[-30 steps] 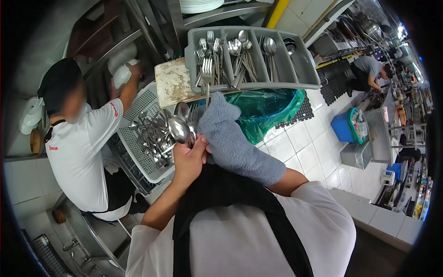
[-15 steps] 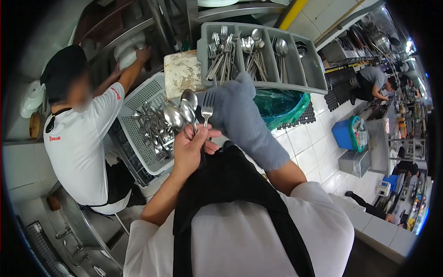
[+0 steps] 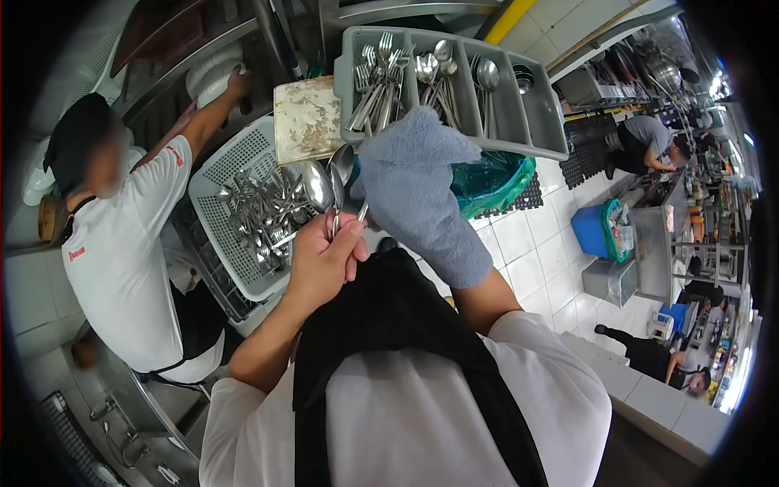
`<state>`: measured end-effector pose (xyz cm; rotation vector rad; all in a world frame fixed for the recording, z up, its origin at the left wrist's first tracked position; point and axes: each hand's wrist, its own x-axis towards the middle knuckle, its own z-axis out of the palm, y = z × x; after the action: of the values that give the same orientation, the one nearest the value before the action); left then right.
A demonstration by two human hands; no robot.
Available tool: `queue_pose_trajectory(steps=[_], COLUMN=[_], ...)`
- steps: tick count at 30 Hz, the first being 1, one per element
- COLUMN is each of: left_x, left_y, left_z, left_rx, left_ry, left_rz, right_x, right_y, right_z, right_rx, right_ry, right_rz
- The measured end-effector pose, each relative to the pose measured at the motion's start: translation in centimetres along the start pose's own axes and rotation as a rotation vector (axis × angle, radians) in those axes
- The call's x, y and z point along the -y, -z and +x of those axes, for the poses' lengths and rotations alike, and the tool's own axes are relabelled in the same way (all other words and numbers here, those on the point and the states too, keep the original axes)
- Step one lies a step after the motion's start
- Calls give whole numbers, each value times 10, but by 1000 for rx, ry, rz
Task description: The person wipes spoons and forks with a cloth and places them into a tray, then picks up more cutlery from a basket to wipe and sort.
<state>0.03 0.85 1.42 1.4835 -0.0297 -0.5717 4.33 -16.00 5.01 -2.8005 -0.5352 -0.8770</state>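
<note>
My left hand (image 3: 324,256) is closed around the handles of several spoons (image 3: 318,187) and a fork, whose head is hidden under the cloth. A grey-blue cloth (image 3: 418,174) covers my right hand, whose fingers are hidden; it lies over the fork's head. Just beyond the cloth is a grey cutlery tray (image 3: 546,134) with forks (image 3: 381,85) and spoons (image 3: 488,77) in separate compartments. Left of my left hand, a white perforated basket (image 3: 213,174) holds a heap of mixed cutlery (image 3: 264,215).
A worn board (image 3: 308,122) lies between basket and tray. Below the tray hangs a green bag (image 3: 495,183). At the left, a co-worker (image 3: 134,235) reaches toward white dishes (image 3: 213,73). A blue bin (image 3: 596,231) and other people are farther right.
The cloth has moved over the fork's head, which was uncovered before. The view has shifted slightly, and the co-worker at the left has turned a little.
</note>
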Motion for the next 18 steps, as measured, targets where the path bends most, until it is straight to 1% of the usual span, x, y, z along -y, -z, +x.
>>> queue_pose_trajectory(steps=[2, 3, 6, 7, 9, 10, 11, 13, 14, 15, 17, 18], left_x=[2, 3, 5, 8, 10, 10, 10, 10, 10, 11, 13, 14], left_y=[6, 6, 7, 8, 5, 2, 0, -2, -2, -2, 5, 8], left_z=[-2, -4, -7, -3, 3, 6, 8, 5, 3, 2, -1, -3], left_rx=[13, 13, -7, -34, -63, -19, 25, 43, 40, 43, 79, 102], left_ry=[9, 10, -2, -16, -38, -25, -10, -11, 7, 25, 19, 7], left_rz=[40, 40, 60, 15, -37, -51, -63, -64, -79, -93, -72, -47], right_x=[6, 1, -24, -17, 3, 3, 1, 4, -6, -12, -22, -18], right_y=[25, 26, 27, 21, 8, 3, 1, 9, -1, 2, 14, 31], right_z=[19, 17, 2, 1, -10, -17, -20, -11, -18, -15, -7, -1], right_rx=[373, 374, 168, 164, 257, 402, 401, 259, 203, 192, 21, 43], right_ry=[-259, -260, -84, -76, -141, -51, -48, -60, -25, -39, -227, -144], right_rz=[-251, -250, -86, -86, -105, -3, -2, 258, 245, 239, 102, 128])
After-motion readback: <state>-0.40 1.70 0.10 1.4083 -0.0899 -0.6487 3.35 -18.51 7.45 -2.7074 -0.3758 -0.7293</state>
